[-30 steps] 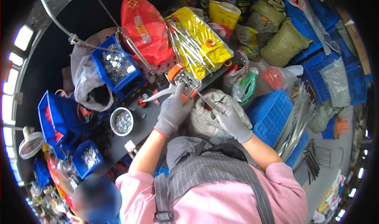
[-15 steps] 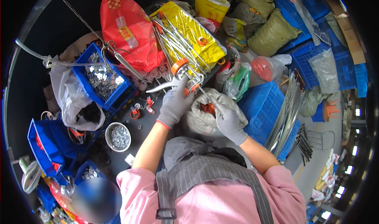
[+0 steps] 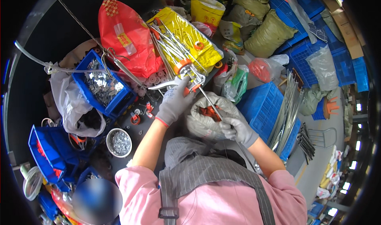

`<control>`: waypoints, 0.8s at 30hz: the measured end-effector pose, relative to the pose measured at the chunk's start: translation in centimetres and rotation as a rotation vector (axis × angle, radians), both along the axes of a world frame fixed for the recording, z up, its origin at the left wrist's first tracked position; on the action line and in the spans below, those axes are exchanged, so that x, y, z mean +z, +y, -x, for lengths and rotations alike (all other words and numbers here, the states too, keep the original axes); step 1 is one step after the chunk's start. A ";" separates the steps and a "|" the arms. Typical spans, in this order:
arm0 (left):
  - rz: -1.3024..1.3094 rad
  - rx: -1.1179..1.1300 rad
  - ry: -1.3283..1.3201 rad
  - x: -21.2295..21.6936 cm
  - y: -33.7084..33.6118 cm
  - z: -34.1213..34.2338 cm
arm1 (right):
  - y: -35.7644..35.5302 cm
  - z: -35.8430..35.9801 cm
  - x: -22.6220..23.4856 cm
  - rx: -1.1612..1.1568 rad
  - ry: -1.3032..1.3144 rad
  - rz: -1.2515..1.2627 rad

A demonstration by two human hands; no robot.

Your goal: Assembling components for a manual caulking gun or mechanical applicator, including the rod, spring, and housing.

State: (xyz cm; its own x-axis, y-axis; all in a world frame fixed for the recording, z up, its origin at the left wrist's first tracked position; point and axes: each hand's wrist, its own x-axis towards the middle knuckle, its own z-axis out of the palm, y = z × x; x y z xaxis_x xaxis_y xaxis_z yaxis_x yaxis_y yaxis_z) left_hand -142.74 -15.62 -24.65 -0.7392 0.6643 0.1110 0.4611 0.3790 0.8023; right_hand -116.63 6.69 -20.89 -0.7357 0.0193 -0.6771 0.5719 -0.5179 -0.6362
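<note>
Head view, looking down. Both hands in grey knit gloves. Left hand point(image 3: 174, 104) clenched around the handles of a metal hand tool point(image 3: 186, 76) with an orange collar, held over the dark tabletop point(image 3: 119, 124). Right hand point(image 3: 237, 129) pinched on a thin metal rod point(image 3: 212, 106); the rod runs up and left from the fingers into the head of the tool. Just under the rod, between the two hands, an open clear plastic bag point(image 3: 202, 122) with small orange parts inside (exact kind of part not resolvable at this size).

Beyond the tool: yellow bag point(image 3: 194, 38) with a bundle of similar rods lying across it, red bag point(image 3: 127, 38) beside it to the left. Left of the hands: blue bin point(image 3: 119, 100) of small metal pieces, and a round metal bowl point(image 3: 119, 143) of screws near the left forearm. Right of the hands: blue crate point(image 3: 260, 106), long rods leaning on its far edge.
</note>
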 end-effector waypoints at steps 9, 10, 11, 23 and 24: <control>0.158 0.224 0.238 5.6 -7.3 1.3 | 2.3 -12.6 -4.1 0.017 -0.233 -0.369; 0.170 0.220 0.256 6.3 -7.5 0.4 | 3.1 -12.5 -6.0 0.024 -0.231 -0.362; 0.163 0.209 0.269 7.3 -7.6 -0.5 | 3.9 -11.7 -7.6 0.008 -0.334 -0.346; 0.175 0.317 0.196 3.8 -17.0 2.0 | 0.2 -1.4 -14.2 0.363 -0.102 -1.091; 0.146 0.328 0.230 2.6 -17.3 3.0 | 0.9 1.2 -16.7 0.308 0.011 -1.174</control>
State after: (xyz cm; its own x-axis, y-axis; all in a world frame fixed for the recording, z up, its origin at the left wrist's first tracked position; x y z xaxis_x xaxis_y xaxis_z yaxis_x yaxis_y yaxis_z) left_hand -145.70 -32.87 -22.08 -0.8807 0.4195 0.2200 0.4584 0.6376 0.6191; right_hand -117.84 7.58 -37.62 -0.8233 0.4403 -0.3582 0.5609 0.5341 -0.6325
